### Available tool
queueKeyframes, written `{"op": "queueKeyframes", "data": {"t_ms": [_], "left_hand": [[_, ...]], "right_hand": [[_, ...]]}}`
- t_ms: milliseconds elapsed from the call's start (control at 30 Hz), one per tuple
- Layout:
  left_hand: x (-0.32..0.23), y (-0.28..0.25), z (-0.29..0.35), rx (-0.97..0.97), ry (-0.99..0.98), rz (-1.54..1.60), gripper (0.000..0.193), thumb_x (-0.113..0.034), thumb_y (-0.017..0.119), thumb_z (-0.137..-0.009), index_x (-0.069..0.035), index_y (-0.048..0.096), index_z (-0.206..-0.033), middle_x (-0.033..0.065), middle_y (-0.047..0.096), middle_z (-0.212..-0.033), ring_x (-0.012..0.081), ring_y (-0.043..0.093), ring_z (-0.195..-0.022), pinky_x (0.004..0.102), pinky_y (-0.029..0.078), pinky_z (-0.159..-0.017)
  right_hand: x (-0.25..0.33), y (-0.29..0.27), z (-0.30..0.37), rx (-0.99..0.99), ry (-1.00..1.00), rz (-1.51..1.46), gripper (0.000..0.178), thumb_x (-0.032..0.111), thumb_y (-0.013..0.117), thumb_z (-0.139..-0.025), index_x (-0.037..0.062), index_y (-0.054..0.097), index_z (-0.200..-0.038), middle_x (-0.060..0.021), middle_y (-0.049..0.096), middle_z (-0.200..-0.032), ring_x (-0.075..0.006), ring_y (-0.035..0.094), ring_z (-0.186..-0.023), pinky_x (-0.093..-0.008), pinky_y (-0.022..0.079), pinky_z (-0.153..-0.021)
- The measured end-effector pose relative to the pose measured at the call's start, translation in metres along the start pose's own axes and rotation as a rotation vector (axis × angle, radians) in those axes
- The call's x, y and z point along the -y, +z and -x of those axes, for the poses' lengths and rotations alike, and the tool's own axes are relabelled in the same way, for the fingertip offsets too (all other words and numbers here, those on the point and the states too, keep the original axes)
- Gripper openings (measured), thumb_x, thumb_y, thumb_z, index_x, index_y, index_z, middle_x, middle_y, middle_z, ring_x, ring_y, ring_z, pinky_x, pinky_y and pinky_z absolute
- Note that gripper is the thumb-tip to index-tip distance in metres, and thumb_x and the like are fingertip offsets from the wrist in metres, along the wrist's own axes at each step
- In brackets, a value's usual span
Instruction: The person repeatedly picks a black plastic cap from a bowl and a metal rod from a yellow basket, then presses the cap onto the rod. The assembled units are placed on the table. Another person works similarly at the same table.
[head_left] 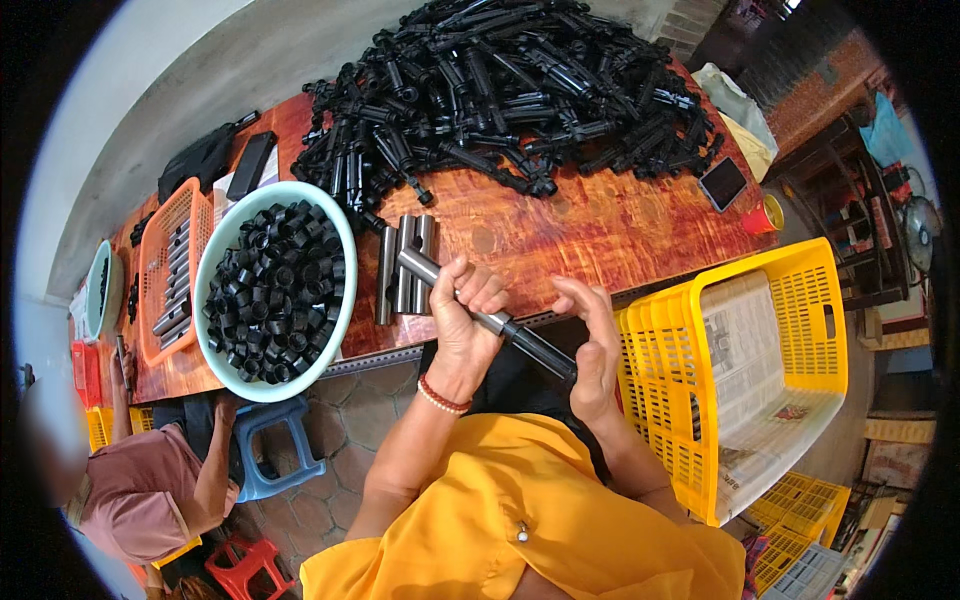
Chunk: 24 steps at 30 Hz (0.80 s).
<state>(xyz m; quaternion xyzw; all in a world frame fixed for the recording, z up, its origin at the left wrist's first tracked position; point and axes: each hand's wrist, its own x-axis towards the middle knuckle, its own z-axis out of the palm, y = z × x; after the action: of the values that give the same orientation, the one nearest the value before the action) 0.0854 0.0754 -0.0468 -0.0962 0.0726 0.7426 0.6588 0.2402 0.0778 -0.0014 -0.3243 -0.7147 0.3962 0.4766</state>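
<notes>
From where I stood, the tube [536, 349] looked stiff and fairly weighty for its width, a silver barrel running into a black lower section. I judged the polished metal would slip under a loose grip, though it hardly seemed fragile; the middle of the barrel was the sensible place to hold it, and that was where the left hand [462, 318] was clenched, fingers wrapped right round. The tube slanted across in front of the person's chest, near the edge of the bench [485, 235], its silver end up and to the left (3 similar silver tubes [405, 268] lay side by side just beyond).

The right hand [593, 345] was raised beside the black end, fingers parted and grasping nothing, palm turned inward. Whether its palm touched the tip, I couldn't quite tell.
</notes>
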Motion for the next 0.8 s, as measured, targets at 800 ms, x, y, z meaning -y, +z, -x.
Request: {"op": "queueKeyframes", "data": {"t_ms": [800], "left_hand": [[0.021,0.003,0.013,0.002,-0.042,0.004,0.036,-0.018,0.055,-0.09,-0.018,0.033,-0.061,-0.0064,0.028,-0.05,0.0061,0.029,-0.044,0.0207,0.03,-0.043]], "right_hand": [[-0.004,0.011,-0.002,-0.049,-0.036,0.037,0.078,0.062,0.021,-0.092,-0.0041,0.048,-0.122,-0.0177,0.05,-0.116,-0.0325,0.043,-0.113,-0.0423,0.028,-0.101]]}}
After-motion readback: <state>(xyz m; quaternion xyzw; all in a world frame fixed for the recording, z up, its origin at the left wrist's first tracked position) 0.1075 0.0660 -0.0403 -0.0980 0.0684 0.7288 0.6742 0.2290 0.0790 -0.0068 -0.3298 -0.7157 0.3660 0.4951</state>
